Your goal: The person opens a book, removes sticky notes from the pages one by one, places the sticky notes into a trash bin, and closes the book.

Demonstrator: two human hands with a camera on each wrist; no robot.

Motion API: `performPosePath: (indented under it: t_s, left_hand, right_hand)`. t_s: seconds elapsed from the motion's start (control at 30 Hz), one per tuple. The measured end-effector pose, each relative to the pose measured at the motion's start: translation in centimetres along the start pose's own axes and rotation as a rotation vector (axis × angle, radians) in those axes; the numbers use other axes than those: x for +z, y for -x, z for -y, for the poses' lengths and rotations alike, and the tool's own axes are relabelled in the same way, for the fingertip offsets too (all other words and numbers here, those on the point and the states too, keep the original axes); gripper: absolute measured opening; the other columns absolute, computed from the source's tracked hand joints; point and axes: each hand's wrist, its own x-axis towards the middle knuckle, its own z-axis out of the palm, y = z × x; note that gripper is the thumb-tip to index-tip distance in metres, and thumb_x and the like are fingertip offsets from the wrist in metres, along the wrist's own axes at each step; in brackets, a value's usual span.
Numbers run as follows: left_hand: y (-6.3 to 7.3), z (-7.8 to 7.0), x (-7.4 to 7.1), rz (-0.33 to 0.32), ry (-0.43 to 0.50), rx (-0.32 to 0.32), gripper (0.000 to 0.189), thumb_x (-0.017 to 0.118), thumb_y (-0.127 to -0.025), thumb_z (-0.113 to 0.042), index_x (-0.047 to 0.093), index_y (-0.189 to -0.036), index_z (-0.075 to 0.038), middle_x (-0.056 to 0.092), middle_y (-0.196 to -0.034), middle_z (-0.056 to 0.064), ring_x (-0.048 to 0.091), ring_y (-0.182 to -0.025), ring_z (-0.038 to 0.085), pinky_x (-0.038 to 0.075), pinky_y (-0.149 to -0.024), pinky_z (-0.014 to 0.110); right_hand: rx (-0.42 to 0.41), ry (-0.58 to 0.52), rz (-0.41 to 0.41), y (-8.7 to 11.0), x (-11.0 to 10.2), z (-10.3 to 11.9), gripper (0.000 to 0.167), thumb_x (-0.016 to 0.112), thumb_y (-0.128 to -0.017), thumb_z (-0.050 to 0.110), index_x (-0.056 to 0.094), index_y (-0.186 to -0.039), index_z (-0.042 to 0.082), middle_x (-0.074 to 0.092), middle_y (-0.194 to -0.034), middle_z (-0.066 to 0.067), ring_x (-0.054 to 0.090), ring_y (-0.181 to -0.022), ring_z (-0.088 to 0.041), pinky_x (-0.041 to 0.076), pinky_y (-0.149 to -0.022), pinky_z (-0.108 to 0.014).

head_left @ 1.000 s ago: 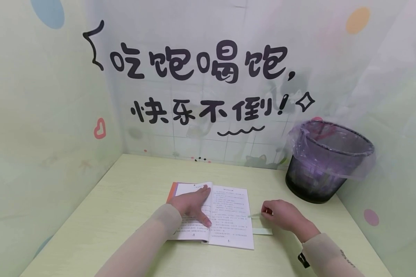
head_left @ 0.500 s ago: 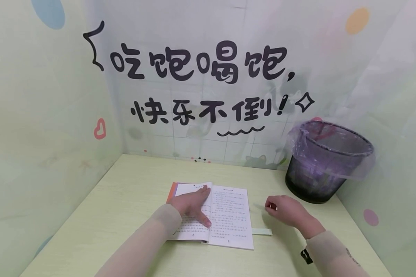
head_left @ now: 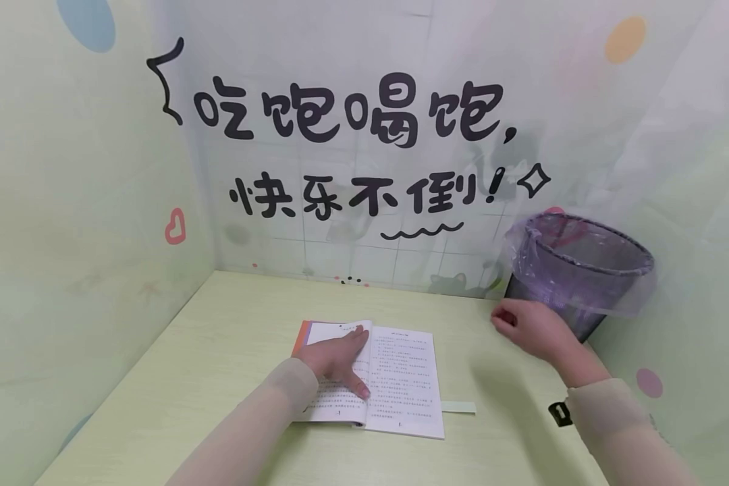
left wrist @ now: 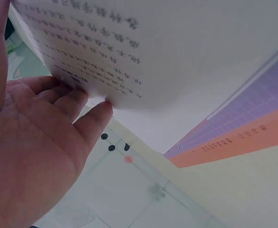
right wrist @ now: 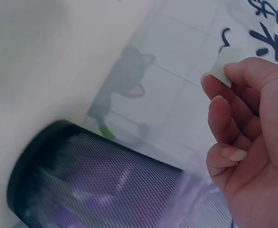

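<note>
An open book [head_left: 403, 385] lies on the table, printed pages up, with an orange and purple cover edge at its left. My left hand [head_left: 337, 361] rests spread on the left page, thumb near the fold; the left wrist view shows the fingertips [left wrist: 105, 110] against the paper. From the right page's edge sticks out a pale green strip [head_left: 460, 407]. My right hand [head_left: 531, 327] is raised in front of the waste bin [head_left: 574, 317]. In the right wrist view its thumb and forefinger pinch a small pale slip of paper [right wrist: 222, 71]; the other fingers are curled.
The black mesh bin stands at the back right, lined with a thin purple bag [head_left: 559, 283] folded over its rim. Printed sheets with black lettering [head_left: 364, 155] form walls behind and at both sides of the pale table [head_left: 231, 351].
My right hand has drawn away from the book's right edge, up and right toward the bin, with the slip. The left hand and the book have stayed put.
</note>
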Motion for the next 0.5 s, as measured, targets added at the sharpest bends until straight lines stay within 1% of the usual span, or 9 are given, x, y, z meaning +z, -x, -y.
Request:
performPosePath:
  t_s: [0.13,0.17,0.3,0.4,0.5]
  left_hand:
    - [0.0,0.1,0.0,-0.001,0.005,-0.006,0.139,0.1,-0.072,-0.053,0.019,-0.177,-0.014,0.012,-0.187,0.006,0.016,-0.173,0.028,0.021,-0.14,0.047]
    - [0.0,0.1,0.0,-0.001,0.005,-0.005,0.138,0.1,-0.072,-0.053,0.019,-0.177,-0.014,0.012,-0.187,0.006,0.016,-0.173,0.028,0.021,-0.14,0.047]
    - [0.0,0.1,0.1,0.001,0.004,-0.003,0.138,0.1,-0.073,-0.053,0.019,-0.177,-0.015,0.012,-0.187,0.005,0.016,-0.173,0.027,0.022,-0.14,0.047]
    - [-0.1,0.2,0.1,0.001,-0.001,-0.002,0.137,0.1,-0.073,-0.053,0.02,-0.177,-0.014,0.013,-0.187,0.005,0.017,-0.173,0.027,0.022,-0.14,0.047]
    - [-0.1,0.2,0.1,0.002,-0.004,-0.001,0.137,0.1,-0.073,-0.053,0.02,-0.177,-0.015,0.012,-0.187,0.004,0.017,-0.173,0.027,0.022,-0.14,0.047]
  right_hand:
    - [0.034,0.015,-0.083,-0.3,-2.7,-0.3,0.013,0.072,-0.106,0.022,0.079,-0.106,0.011,0.076,-0.09,0.002,0.066,-0.08,-0.013,0.057,-0.075,-0.043]
    - [0.043,0.016,-0.108,-0.3,-3.4,-0.3,0.013,0.071,-0.106,0.022,0.079,-0.106,0.011,0.077,-0.09,0.0,0.067,-0.08,-0.016,0.057,-0.075,-0.044]
    - [0.074,0.039,-0.235,-0.1,-5.6,-0.9,0.016,0.069,-0.107,0.022,0.079,-0.107,0.01,0.079,-0.093,-0.005,0.071,-0.084,-0.025,0.056,-0.076,-0.046]
    - [0.098,0.04,-0.328,-0.1,-7.0,-1.5,0.02,0.068,-0.107,0.025,0.079,-0.11,0.008,0.08,-0.095,-0.011,0.073,-0.085,-0.031,0.055,-0.074,-0.044]
    - [0.13,0.045,-0.419,-0.1,-8.3,-2.2,0.023,0.067,-0.108,0.025,0.078,-0.112,0.005,0.08,-0.096,-0.016,0.073,-0.085,-0.035,0.051,-0.07,-0.039]
